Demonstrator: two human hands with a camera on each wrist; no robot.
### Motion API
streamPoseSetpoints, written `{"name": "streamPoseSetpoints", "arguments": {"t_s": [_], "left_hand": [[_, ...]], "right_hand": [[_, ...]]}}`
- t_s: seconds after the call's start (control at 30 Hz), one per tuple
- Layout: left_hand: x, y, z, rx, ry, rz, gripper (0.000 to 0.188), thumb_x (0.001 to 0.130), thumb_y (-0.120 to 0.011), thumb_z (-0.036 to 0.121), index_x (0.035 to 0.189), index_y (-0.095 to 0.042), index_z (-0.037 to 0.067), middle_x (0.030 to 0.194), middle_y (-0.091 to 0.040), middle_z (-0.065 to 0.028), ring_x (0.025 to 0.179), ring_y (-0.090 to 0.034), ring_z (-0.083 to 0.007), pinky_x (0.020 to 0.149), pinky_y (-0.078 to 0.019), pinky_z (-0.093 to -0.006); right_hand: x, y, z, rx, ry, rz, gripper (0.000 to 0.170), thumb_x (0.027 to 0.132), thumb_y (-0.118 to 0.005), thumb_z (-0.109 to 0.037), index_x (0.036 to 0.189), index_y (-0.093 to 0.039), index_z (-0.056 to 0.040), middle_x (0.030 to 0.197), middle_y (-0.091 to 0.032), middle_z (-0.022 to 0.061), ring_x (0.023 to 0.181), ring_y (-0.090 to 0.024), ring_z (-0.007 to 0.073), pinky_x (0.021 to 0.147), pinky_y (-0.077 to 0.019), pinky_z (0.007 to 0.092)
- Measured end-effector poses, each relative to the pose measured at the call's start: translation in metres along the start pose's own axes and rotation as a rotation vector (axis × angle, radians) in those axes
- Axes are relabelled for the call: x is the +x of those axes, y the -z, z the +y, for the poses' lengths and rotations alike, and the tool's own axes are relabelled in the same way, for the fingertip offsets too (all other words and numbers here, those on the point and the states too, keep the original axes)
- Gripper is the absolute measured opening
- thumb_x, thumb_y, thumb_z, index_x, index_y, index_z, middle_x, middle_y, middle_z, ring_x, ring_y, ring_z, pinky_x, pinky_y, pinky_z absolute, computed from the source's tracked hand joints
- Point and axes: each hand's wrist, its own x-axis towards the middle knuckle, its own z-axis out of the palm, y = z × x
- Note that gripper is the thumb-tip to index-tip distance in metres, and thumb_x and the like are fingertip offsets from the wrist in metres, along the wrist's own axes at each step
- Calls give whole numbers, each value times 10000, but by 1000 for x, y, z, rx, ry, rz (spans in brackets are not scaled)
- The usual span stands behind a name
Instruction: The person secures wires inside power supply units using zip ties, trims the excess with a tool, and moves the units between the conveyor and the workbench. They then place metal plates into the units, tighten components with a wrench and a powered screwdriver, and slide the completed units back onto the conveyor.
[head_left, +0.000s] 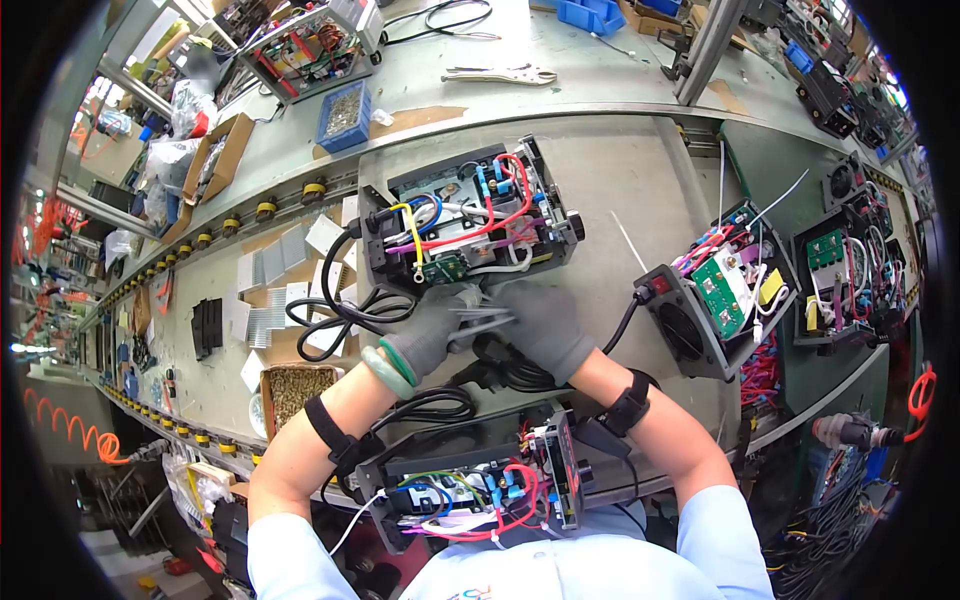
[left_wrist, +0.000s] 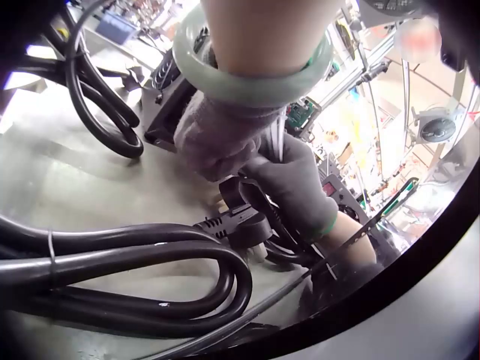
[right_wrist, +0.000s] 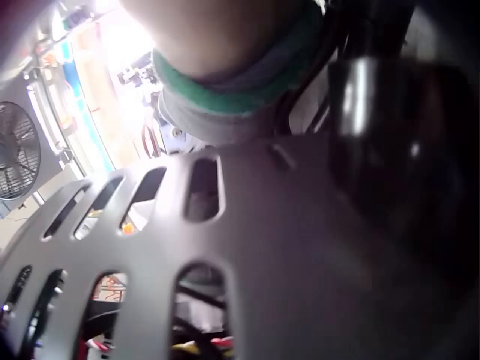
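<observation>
Both hands wear grey gloves and meet close together at the near edge of an opened power unit [head_left: 465, 215] with red, blue and yellow wires. My left hand [head_left: 428, 328], with a pale green bangle at the wrist, has its fingers curled around one end of several thin pale strips [head_left: 484, 320]. The right hand [head_left: 545, 325] pinches the same strips from the other side. In the left wrist view the strips [left_wrist: 276, 139] stand up between the gloves, above a black plug [left_wrist: 232, 225]. Slotted grey metal [right_wrist: 217, 247] fills much of the right wrist view, hiding the right fingers.
A second opened unit [head_left: 480, 490] stands right against the person's front. Coiled black cables [head_left: 430, 405] lie between the units. More units [head_left: 715, 290] stand at the right. A box of small fasteners [head_left: 298, 390] and metal heat sinks [head_left: 270, 320] are on the left.
</observation>
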Motion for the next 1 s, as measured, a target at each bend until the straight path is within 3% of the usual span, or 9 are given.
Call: {"name": "streamPoseSetpoints", "arguments": {"t_s": [0.13, 0.2, 0.3, 0.5, 0.77, 0.83, 0.93, 0.97, 1.0], "left_hand": [[15, 7, -29, 0, -81, 65, 163, 955, -557, 159, 1025, -619, 26, 759, -595, -20, 540, -502, -97, 476, -375, -249], [22, -9, -40, 80, -323, 356, 173, 943, -608, 157, 1052, -633, 25, 770, -626, -15, 602, -579, -116, 529, -449, -265], [13, -23, -23, -122, -149, 407, 183, 934, -647, 171, 1033, -634, 19, 783, -638, -18, 662, -632, -144, 585, -496, -273], [18, 4, -22, -61, -43, 166, 238, 968, -617, 272, 979, -648, 37, 797, -660, -37, 661, -640, -126, 560, -498, -281], [21, -11, -41, -138, -255, 285, 230, 960, -630, 255, 1009, -657, 31, 784, -652, -36, 707, -646, -130, 589, -507, -278], [24, -14, -44, -39, -273, 314, 219, 959, -629, 235, 1001, -665, 22, 794, -657, -42, 728, -652, -135, 615, -514, -273], [24, -24, -43, -384, -143, 407, 213, 954, -618, 187, 1012, -687, -5, 818, -673, -58, 757, -662, -166, 698, -527, -282], [31, -18, -53, -79, -294, 460, 211, 946, -618, 166, 1027, -692, -14, 856, -693, -79, 788, -674, -188, 736, -530, -292], [33, -14, -58, 231, -439, 505, 213, 938, -617, 144, 1043, -697, -24, 894, -714, -101, 818, -686, -209, 775, -533, -301]], "right_hand": [[15, -7, 13, -239, 294, -50, 189, 777, -636, -179, 964, -648, -157, 860, -645, 70, 719, -665, 287, 581, -510, 411], [12, -3, 13, -230, 283, -80, 187, 773, -636, -172, 959, -648, -157, 880, -649, 63, 740, -667, 278, 591, -515, 407], [5, 3, 12, -265, 218, -147, 188, 764, -634, -155, 951, -649, -157, 913, -654, 51, 769, -670, 261, 608, -522, 401], [13, 0, 10, -312, 248, -86, 185, 757, -615, -127, 938, -645, -150, 891, -654, 34, 773, -670, 243, 618, -529, 403], [10, 1, 11, -302, 325, -78, 137, 786, -601, -147, 919, -633, -134, 821, -653, 35, 756, -667, 252, 616, -529, 410], [0, 15, 3, -204, 105, -264, 121, 805, -613, -151, 919, -631, -114, 865, -679, 56, 782, -669, 286, 610, -523, 408], [-12, 24, -2, 166, -170, -171, 169, 839, -648, -185, 963, -648, -71, 894, -703, 79, 766, -674, 259, 642, -521, 373], [-12, 32, -10, 167, -169, -174, 169, 839, -648, -185, 963, -648, -71, 894, -703, 79, 766, -674, 259, 642, -521, 373], [-10, 41, -21, 589, -424, -177, 191, 850, -664, -205, 962, -662, -50, 859, -699, 75, 744, -657, 219, 656, -510, 350]]}}
